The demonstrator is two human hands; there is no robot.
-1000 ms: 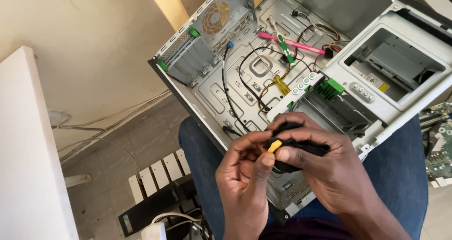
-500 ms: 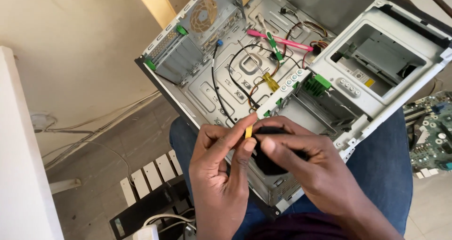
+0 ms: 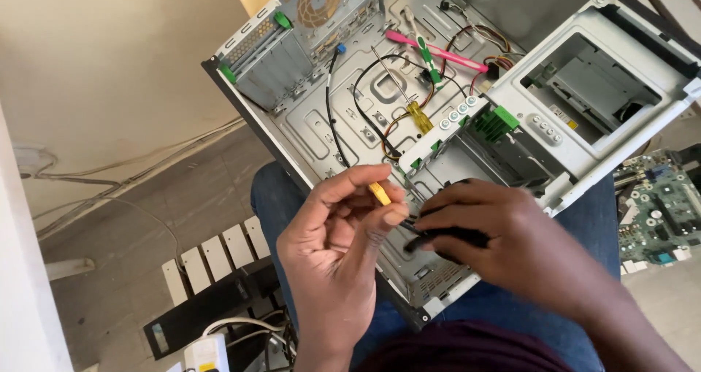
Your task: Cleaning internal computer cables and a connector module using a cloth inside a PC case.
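Over an open computer case (image 3: 307,135) resting on the person's lap, the left hand (image 3: 339,251) pinched a small yellow connector (image 3: 379,193) betw. thumb & forefinger. The right hand (image 3: 504,233), fingers curled, gripped a black cable (image 3: 445,237) just below the case's green-clipped drive bay (image 3: 496,124).

Open computer case (image 3: 307,124) on the lap: bare metal floor left of centre gives free room. Black cables (image 3: 332,116), yellow-handled screwdriver (image 3: 418,115) and pink tool (image 3: 438,51) clutter the middle. Drive cage (image 3: 584,94) blocks the right side. Both hands crowd the near edge.
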